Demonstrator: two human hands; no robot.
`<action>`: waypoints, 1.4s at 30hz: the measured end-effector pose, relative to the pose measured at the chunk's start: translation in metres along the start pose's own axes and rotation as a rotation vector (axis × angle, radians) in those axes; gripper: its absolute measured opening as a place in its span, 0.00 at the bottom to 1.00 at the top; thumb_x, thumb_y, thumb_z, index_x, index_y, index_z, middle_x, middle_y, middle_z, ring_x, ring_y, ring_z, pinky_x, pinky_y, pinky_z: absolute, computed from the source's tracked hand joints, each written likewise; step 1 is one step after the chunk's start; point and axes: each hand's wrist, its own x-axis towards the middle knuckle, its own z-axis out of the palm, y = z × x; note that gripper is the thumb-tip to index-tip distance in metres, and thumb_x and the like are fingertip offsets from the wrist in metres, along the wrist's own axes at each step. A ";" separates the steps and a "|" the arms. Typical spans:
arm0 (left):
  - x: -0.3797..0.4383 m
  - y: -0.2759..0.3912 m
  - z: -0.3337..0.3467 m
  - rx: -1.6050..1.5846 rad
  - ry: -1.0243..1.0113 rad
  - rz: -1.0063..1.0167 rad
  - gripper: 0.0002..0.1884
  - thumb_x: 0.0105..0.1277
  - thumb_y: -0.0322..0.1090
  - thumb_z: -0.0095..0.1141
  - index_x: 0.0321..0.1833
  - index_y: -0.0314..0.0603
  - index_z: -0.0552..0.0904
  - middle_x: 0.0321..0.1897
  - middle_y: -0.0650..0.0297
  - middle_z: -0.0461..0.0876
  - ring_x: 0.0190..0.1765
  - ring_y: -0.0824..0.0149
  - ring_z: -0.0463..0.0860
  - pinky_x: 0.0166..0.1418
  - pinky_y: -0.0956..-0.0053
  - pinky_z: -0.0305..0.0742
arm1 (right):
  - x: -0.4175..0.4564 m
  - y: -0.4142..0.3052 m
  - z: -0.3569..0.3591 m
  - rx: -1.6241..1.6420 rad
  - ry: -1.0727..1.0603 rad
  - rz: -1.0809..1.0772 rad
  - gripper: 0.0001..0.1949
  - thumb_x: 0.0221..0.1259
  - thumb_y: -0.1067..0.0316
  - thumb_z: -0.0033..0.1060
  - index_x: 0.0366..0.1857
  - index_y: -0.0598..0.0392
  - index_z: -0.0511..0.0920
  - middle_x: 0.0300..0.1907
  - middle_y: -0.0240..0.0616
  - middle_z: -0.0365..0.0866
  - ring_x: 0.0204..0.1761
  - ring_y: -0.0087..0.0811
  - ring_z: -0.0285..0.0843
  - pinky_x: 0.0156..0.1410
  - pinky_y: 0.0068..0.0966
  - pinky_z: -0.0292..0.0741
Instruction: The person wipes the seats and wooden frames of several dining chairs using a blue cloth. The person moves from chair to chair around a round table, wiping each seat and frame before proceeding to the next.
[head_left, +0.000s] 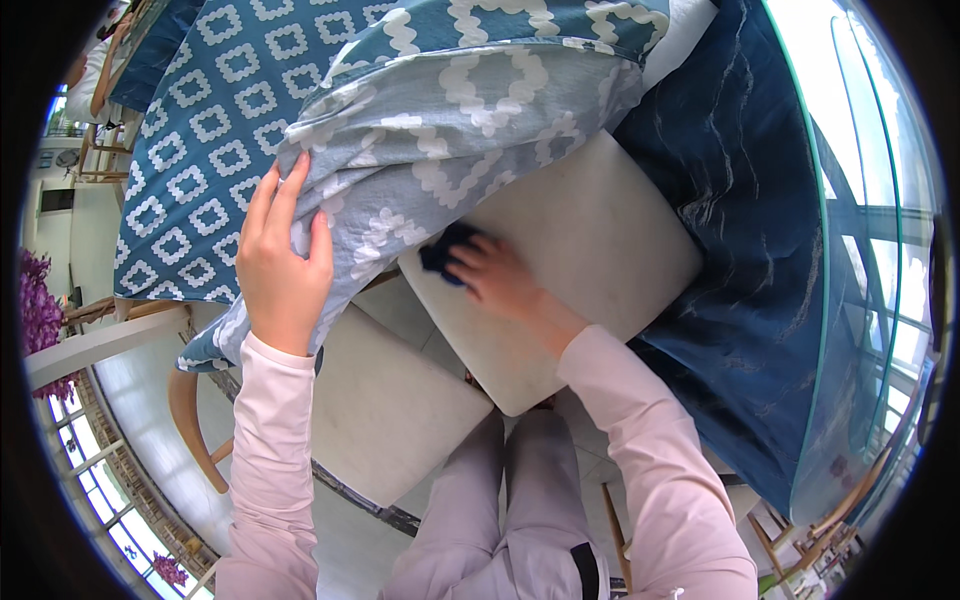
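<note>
My left hand (287, 244) rests with spread fingers on a blue-and-white patterned cloth (225, 90), where its paler underside is folded back. To the right, my right hand (495, 276) presses a dark, bunched-up cloth (450, 251) onto a pale, square-cornered seat or cushion (592, 225). That hand is slightly blurred. A second pale seat or cushion (390, 397) lies lower left, partly under the patterned cloth. Whether my left fingers pinch the cloth's edge is hard to tell.
Dark blue marbled cloth (735, 165) hangs at the right beneath a glass edge (814, 225). A curved wooden chair part (187, 420) stands lower left, with purple flowers (41, 307) at the far left. Another person (94, 82) is at the upper left. Wooden chairs (795, 540) stand lower right.
</note>
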 end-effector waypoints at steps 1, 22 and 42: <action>0.001 0.000 -0.001 0.001 0.001 0.005 0.28 0.60 0.28 0.61 0.67 0.52 0.79 0.62 0.46 0.78 0.60 0.47 0.81 0.62 0.61 0.76 | 0.008 0.038 -0.017 -0.134 0.172 0.163 0.24 0.51 0.59 0.69 0.56 0.44 0.81 0.65 0.34 0.74 0.69 0.45 0.64 0.69 0.51 0.63; 0.005 0.001 0.003 0.072 0.015 0.062 0.27 0.60 0.28 0.61 0.66 0.53 0.81 0.62 0.45 0.79 0.60 0.47 0.82 0.61 0.62 0.78 | -0.158 0.090 -0.098 -0.230 0.665 0.851 0.22 0.55 0.72 0.62 0.57 0.52 0.81 0.65 0.44 0.74 0.65 0.54 0.67 0.72 0.47 0.64; -0.150 0.103 0.125 0.013 -0.880 0.405 0.49 0.50 0.22 0.59 0.79 0.59 0.59 0.82 0.53 0.47 0.80 0.39 0.50 0.77 0.38 0.54 | -0.196 0.000 -0.031 -0.098 0.912 1.068 0.24 0.54 0.72 0.59 0.59 0.51 0.80 0.66 0.45 0.72 0.66 0.58 0.64 0.73 0.49 0.62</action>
